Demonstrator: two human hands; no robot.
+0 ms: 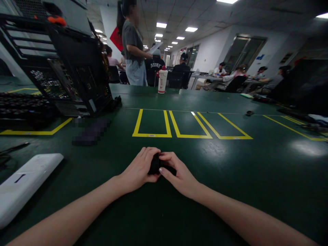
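Your two hands met over one small black object (154, 164), low above or on the near middle of the tabletop (164, 215); contact with the surface could not be confirmed. Handling was under way and release was not yet made. How far the work had advanced beyond that could not be established, as your hands hid most of the object.

Your left hand (139, 169) had its fingers closed about the object, thumb below and the rest over the top. Your right hand (180, 175) had curved fingers at the opposite edge; whether they gripped or only touched could not be told.

The object appeared dark and compact, its outline mostly covered. The tabletop was smooth, dark green and mildly reflective, marked beyond your hands with straight-edged yellow tape (168, 124). To your left lay a glossy white slab (30, 184) with rounded corners and, farther back, a black computer case (89, 78) with slotted, perforated panels.
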